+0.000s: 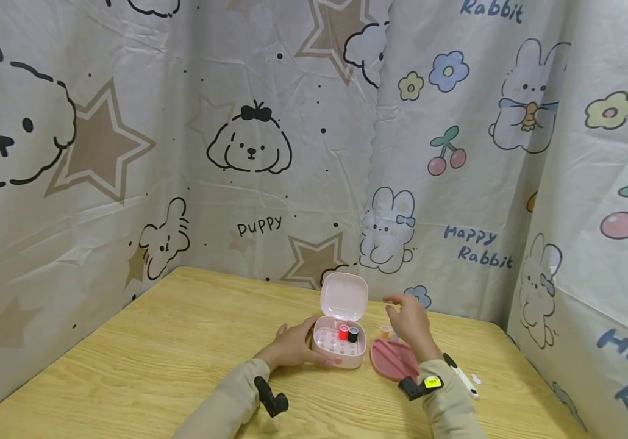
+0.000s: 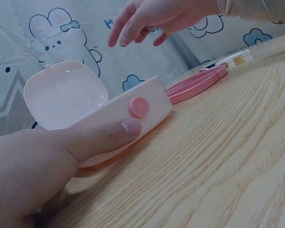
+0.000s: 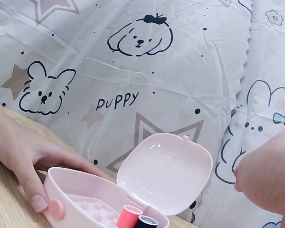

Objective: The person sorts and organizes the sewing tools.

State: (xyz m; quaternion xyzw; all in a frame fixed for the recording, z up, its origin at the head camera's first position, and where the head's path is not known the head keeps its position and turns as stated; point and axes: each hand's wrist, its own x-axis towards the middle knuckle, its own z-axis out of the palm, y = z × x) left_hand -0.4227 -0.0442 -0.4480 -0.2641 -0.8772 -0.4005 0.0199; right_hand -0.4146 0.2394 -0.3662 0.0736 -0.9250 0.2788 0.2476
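A pale pink sewing box stands on the table with its lid raised at the back. Inside it, a red thread spool and a black thread spool stand side by side on a pegged base. My left hand grips the box from its left side, thumb along the front by the round pink button. Raised to the right of the lid is my right hand, fingers loosely bent and nothing between them. Below that hand lies a darker pink compartment tray.
A yellowish spool stands behind the pink tray, partly hidden by the right hand. Right of the right wrist lie a slim black-and-white tool and a small white piece. Printed curtains hang behind the wooden table.
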